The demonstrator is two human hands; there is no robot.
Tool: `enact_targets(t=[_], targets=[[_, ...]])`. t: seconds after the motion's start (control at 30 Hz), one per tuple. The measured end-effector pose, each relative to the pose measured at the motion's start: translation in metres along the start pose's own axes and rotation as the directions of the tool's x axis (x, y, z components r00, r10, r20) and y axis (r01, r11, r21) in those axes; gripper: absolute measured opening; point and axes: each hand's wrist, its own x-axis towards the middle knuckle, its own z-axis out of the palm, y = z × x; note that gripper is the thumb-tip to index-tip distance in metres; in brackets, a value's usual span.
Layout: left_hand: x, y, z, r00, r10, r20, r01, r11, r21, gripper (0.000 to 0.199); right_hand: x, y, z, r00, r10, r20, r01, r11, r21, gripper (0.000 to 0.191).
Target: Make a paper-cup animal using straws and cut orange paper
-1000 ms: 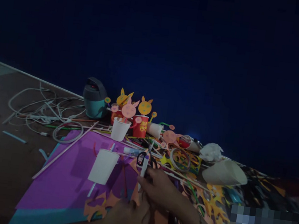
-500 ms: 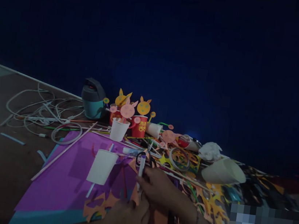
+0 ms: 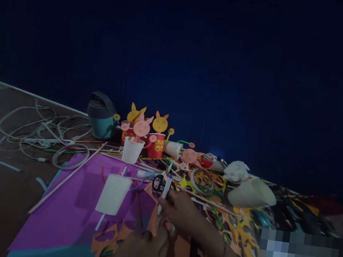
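My right hand [image 3: 178, 208] is closed around a white marker [image 3: 166, 189] with a purple end, which points up and away. Close in front of it, my left hand [image 3: 143, 249] has its fingers curled; what it grips, if anything, is too dark to make out. Black-handled scissors [image 3: 158, 183] lie just beyond the marker. To the left, a white paper cup [image 3: 114, 194] with straws rests on purple paper [image 3: 63, 203]. Orange paper scraps [image 3: 123, 231] lie beside my left hand.
Decorated cups stand at the back, including a red cup [image 3: 155, 146] and a small white cup [image 3: 132, 150]. A teal device [image 3: 101, 123] and coiled cables [image 3: 48, 129] are at left. Tape rings, crumpled tissue [image 3: 236, 170] and a large pale cup [image 3: 251, 194] are also there.
The view has shifted slightly, moving most things a little left. The marker now leans more to the right at its top. Both hands stay close together.
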Motion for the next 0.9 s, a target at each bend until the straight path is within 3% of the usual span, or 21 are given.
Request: enact_targets(t=[0.4,0.63,0.9], targets=[[0.000,0.000,0.002,1.000,0.010,-0.006,-0.011,1.000,-0.020,0.042,-0.010,0.015,0.013,0.989,0.081,-0.122,-0.072,0.994,0.082,0.023],[0.002,0.000,0.005,0.996,0.001,-0.091,-0.002,1.000,-0.012,0.035,-0.018,0.025,0.016,0.976,0.121,-0.183,-0.089,0.981,0.174,0.026],[0.002,0.000,0.006,0.998,0.020,-0.060,-0.021,1.000,-0.013,0.036,-0.036,0.026,0.018,0.925,0.252,-0.285,-0.191,0.955,0.226,0.035]])
